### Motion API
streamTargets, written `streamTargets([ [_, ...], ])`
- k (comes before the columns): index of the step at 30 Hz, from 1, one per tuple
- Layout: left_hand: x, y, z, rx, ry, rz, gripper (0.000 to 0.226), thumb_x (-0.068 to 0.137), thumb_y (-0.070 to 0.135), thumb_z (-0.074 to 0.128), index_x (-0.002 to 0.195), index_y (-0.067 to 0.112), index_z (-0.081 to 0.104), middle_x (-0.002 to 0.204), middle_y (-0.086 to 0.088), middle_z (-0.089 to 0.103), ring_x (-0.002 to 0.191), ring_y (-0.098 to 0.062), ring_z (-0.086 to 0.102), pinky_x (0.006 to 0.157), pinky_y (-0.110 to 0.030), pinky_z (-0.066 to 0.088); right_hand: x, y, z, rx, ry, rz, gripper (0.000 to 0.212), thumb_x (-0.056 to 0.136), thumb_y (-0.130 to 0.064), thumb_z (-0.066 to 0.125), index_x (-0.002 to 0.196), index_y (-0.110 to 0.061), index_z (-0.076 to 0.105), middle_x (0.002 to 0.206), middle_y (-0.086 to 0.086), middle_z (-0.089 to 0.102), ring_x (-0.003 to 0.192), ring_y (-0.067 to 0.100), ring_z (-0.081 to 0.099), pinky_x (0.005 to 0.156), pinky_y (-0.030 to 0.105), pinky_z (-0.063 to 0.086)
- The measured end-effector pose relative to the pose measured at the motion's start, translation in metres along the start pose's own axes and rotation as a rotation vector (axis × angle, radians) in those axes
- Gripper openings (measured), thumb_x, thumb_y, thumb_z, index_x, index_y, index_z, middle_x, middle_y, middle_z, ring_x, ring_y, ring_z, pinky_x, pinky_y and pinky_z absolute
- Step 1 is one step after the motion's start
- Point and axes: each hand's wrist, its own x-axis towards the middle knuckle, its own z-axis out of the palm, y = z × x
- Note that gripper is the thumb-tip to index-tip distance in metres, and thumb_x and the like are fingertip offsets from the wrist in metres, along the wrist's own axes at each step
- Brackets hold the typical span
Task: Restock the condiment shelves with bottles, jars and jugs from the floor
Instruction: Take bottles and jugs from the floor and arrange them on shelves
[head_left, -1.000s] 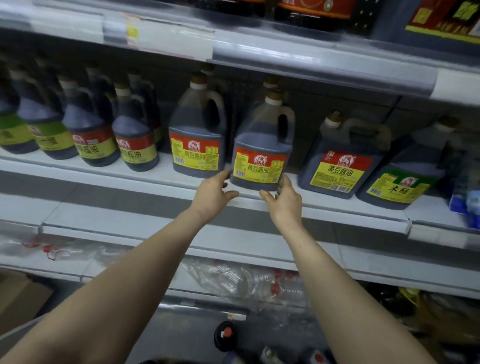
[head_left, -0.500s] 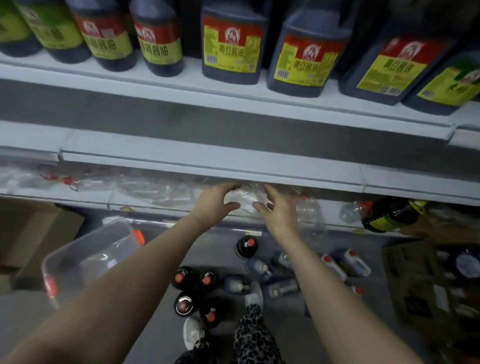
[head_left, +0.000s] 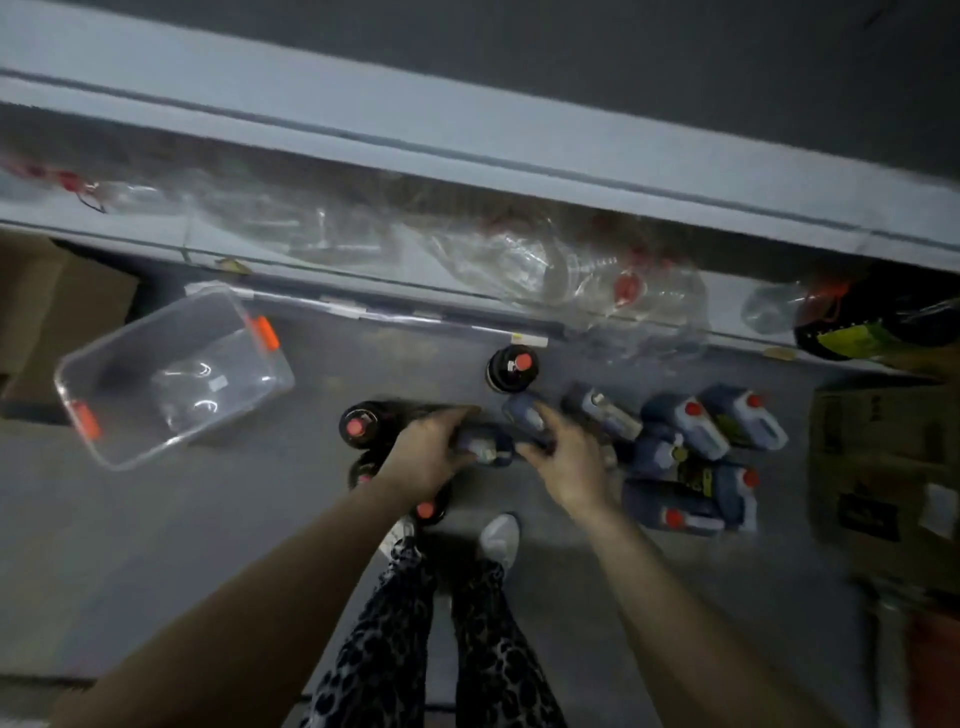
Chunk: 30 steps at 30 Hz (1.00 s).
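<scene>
Both hands are down at floor level in a dim shop aisle. The left hand (head_left: 426, 457) curls its fingers round one end of a small blue jug (head_left: 485, 448). The right hand (head_left: 563, 462) bends over the other end, but motion blur makes it impossible to tell whether that hand has closed. The jug sits on the grey floor (head_left: 208, 545) just ahead of the person's pale shoes (head_left: 498, 535).

Across the top of the view runs the bottom shelf (head_left: 130, 236). It holds only crumpled clear wrapping (head_left: 524, 260) and, at the far right, one dark bottle with a yellow-green label (head_left: 878, 332). Cardboard boxes stand at the left (head_left: 57, 296) and at the right (head_left: 878, 457), and a clear bin with orange latches (head_left: 145, 332) sits tilted near the left one.

Much stock is still waiting. A huddle of blue jugs with red caps (head_left: 691, 431) stands just right of the hands. Several round dark bottles with red caps are close by, one (head_left: 511, 366) beyond the hands, another (head_left: 358, 426) beside the left wrist and one (head_left: 428, 509) by the shoes.

Judging by this, the restocking is well short of finished, and the current step looks like picking up the next jug. The higher shelves are out of view, so how full they are cannot be told.
</scene>
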Motion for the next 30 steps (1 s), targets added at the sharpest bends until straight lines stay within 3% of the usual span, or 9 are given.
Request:
streamTargets([
  [2, 0.008, -0.016, 0.024, -0.016, 0.000, -0.024, 0.060, 0.082, 0.019, 0.076, 0.138, 0.014, 0.055, 0.136, -0.007, 0.060, 0.127, -0.024, 0.055, 0.102, -0.029, 0.039, 0.009, 0.022, 0.013, -0.018, -0.023, 0.009, 0.061, 0.087, -0.015, 0.075, 0.144, -0.015, 0.053, 0.138, 0.011, 0.061, 0.128, 0.031, 0.056, 0.102, 0.043, 0.045],
  [8, 0.044, -0.071, 0.090, -0.008, -0.039, -0.143, 0.075, 0.080, 0.012, 0.076, 0.147, 0.015, 0.043, 0.142, -0.011, 0.054, 0.128, -0.028, 0.051, 0.098, -0.026, 0.036, 0.038, 0.091, 0.062, -0.038, -0.157, 0.054, 0.068, 0.089, -0.014, 0.074, 0.149, -0.015, 0.044, 0.146, 0.011, 0.053, 0.134, 0.029, 0.048, 0.106, 0.038, 0.041],
  [15, 0.096, -0.147, 0.168, 0.036, -0.110, -0.208, 0.087, 0.081, 0.017, 0.077, 0.154, 0.017, 0.029, 0.155, -0.006, 0.037, 0.137, -0.026, 0.041, 0.106, -0.027, 0.032, 0.080, 0.176, 0.139, 0.009, -0.218, 0.139, 0.074, 0.088, -0.014, 0.076, 0.152, -0.016, 0.040, 0.143, 0.011, 0.055, 0.131, 0.029, 0.051, 0.104, 0.039, 0.043],
  [23, 0.156, -0.228, 0.230, 0.055, -0.131, -0.194, 0.100, 0.078, 0.010, 0.079, 0.156, 0.014, 0.017, 0.162, -0.009, 0.020, 0.145, -0.027, 0.031, 0.113, -0.030, 0.028, 0.139, 0.265, 0.216, 0.046, -0.179, 0.170, 0.092, 0.083, -0.011, 0.081, 0.157, -0.014, 0.026, 0.155, 0.011, 0.041, 0.140, 0.031, 0.043, 0.109, 0.048, 0.040],
  [30, 0.196, -0.267, 0.277, 0.099, -0.148, -0.171, 0.104, 0.079, 0.008, 0.077, 0.157, 0.014, 0.009, 0.164, -0.011, 0.014, 0.147, -0.030, 0.025, 0.115, -0.029, 0.022, 0.184, 0.314, 0.265, 0.131, -0.142, 0.123, 0.101, 0.077, -0.004, 0.084, 0.157, -0.013, 0.024, 0.158, 0.009, 0.036, 0.143, 0.031, 0.039, 0.108, 0.054, 0.042],
])
